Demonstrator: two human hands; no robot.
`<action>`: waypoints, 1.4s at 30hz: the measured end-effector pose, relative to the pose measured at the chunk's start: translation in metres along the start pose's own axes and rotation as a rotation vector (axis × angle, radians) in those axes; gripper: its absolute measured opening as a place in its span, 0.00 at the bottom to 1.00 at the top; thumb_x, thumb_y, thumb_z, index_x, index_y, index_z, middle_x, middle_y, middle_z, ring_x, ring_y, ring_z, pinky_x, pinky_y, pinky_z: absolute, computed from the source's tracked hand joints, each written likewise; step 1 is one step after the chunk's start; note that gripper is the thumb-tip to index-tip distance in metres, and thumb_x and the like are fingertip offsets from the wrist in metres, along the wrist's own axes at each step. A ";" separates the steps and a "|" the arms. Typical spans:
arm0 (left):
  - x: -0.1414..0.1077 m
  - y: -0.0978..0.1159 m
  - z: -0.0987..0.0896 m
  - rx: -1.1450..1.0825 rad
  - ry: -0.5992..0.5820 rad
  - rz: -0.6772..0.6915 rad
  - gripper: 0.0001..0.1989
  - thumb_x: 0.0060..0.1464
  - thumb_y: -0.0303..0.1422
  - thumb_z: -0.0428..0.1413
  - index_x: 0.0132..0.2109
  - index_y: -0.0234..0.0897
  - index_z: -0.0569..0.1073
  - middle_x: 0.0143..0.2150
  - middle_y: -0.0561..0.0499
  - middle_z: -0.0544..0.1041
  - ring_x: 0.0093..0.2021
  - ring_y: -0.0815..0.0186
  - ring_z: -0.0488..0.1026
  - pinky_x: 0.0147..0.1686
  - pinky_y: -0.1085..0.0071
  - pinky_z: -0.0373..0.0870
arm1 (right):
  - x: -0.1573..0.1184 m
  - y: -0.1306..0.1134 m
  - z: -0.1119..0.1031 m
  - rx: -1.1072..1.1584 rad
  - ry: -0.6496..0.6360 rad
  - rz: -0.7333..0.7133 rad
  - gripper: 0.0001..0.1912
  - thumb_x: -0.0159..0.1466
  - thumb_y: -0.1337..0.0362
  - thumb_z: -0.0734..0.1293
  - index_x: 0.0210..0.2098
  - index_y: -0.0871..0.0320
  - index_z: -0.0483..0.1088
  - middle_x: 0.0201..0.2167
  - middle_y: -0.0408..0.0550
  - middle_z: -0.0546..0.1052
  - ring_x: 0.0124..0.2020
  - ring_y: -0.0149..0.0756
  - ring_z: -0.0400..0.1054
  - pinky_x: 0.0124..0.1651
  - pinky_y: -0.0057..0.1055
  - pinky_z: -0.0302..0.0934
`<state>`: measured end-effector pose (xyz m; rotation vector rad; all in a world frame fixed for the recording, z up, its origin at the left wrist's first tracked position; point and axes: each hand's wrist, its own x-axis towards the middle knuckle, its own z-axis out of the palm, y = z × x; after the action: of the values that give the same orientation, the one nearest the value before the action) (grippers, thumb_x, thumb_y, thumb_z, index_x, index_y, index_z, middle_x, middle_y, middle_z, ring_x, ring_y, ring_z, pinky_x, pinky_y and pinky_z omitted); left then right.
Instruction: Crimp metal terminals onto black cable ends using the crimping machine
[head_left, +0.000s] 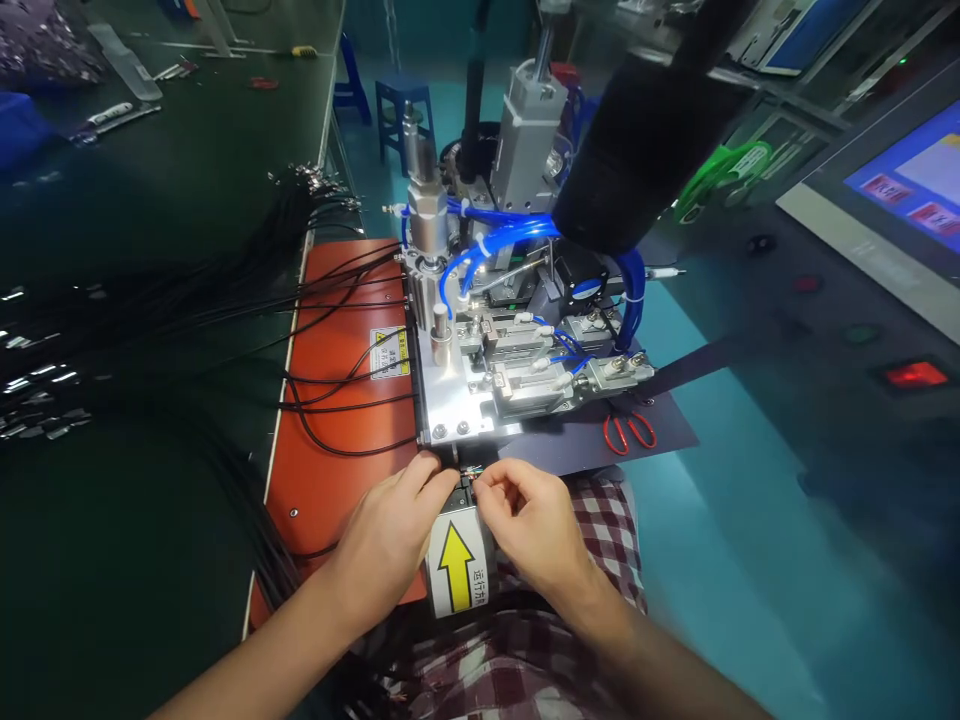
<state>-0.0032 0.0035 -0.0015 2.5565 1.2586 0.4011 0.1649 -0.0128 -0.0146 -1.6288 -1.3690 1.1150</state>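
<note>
Pinching thin wires [472, 472] from their right side, the right hand [531, 515] faces the left hand [397, 515], whose hold is unclear.

Screen [916, 175] partly beyond right edge

This is a factory workshop: a metal machine [452, 395] with blue hoses [517, 235] stands near a control screen [919, 190] and lit red button [916, 375]; black cables [251, 268] and tools [111, 114] lie on a long bench [217, 135].
</note>
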 end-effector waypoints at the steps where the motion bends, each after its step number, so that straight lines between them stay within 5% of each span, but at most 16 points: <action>1: 0.000 0.000 0.000 -0.002 -0.001 0.004 0.14 0.56 0.20 0.44 0.44 0.31 0.72 0.38 0.43 0.72 0.31 0.61 0.73 0.29 0.66 0.73 | 0.001 -0.001 -0.001 -0.090 0.027 -0.075 0.08 0.58 0.65 0.63 0.23 0.56 0.68 0.20 0.42 0.66 0.22 0.31 0.58 0.27 0.29 0.53; 3: 0.000 0.000 0.000 -0.001 0.001 0.005 0.15 0.56 0.20 0.44 0.44 0.31 0.72 0.38 0.42 0.72 0.31 0.61 0.73 0.29 0.66 0.73 | 0.005 0.001 -0.004 -0.118 0.030 -0.109 0.08 0.58 0.65 0.63 0.23 0.56 0.67 0.20 0.42 0.66 0.23 0.32 0.58 0.28 0.30 0.53; 9: 0.003 0.000 -0.001 -0.001 -0.005 0.000 0.14 0.57 0.22 0.43 0.43 0.33 0.72 0.37 0.44 0.72 0.31 0.62 0.72 0.28 0.68 0.72 | 0.019 0.018 -0.006 0.418 -0.226 0.232 0.11 0.57 0.57 0.66 0.24 0.58 0.67 0.16 0.37 0.63 0.16 0.28 0.55 0.21 0.27 0.49; 16: 0.002 0.000 0.000 0.005 0.026 0.015 0.15 0.58 0.23 0.43 0.45 0.31 0.72 0.36 0.44 0.72 0.31 0.63 0.72 0.29 0.69 0.71 | 0.019 0.023 0.003 0.425 -0.161 0.147 0.15 0.59 0.52 0.66 0.27 0.58 0.65 0.20 0.38 0.66 0.19 0.29 0.60 0.24 0.27 0.54; 23: 0.003 -0.004 -0.001 -0.029 0.025 0.039 0.13 0.58 0.24 0.44 0.45 0.31 0.72 0.36 0.44 0.72 0.33 0.63 0.72 0.30 0.70 0.71 | 0.021 0.023 0.010 0.647 -0.223 0.241 0.15 0.58 0.54 0.67 0.25 0.58 0.62 0.14 0.35 0.64 0.17 0.26 0.55 0.23 0.25 0.49; 30: -0.001 0.007 -0.008 0.257 -0.053 0.037 0.18 0.52 0.20 0.48 0.50 0.32 0.70 0.40 0.42 0.71 0.37 0.56 0.67 0.32 0.61 0.70 | 0.024 0.024 0.007 0.758 -0.295 0.321 0.16 0.56 0.54 0.69 0.24 0.59 0.63 0.14 0.35 0.64 0.17 0.25 0.52 0.24 0.25 0.46; 33: -0.004 0.011 -0.008 0.160 -0.170 -0.036 0.24 0.49 0.17 0.48 0.54 0.30 0.66 0.43 0.42 0.70 0.38 0.58 0.66 0.33 0.62 0.71 | 0.024 0.025 0.007 0.770 -0.308 0.310 0.16 0.56 0.53 0.69 0.26 0.59 0.64 0.14 0.35 0.65 0.17 0.26 0.53 0.25 0.26 0.47; 42: -0.003 0.003 0.004 -0.072 -0.056 -0.056 0.18 0.57 0.21 0.44 0.53 0.34 0.67 0.45 0.44 0.69 0.41 0.61 0.67 0.37 0.66 0.71 | 0.023 0.029 0.010 0.699 -0.276 0.247 0.17 0.58 0.51 0.67 0.26 0.58 0.62 0.15 0.36 0.64 0.18 0.27 0.55 0.26 0.27 0.49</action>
<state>-0.0013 -0.0008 -0.0047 2.4492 1.2696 0.3537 0.1674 0.0046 -0.0488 -1.1653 -0.7897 1.7724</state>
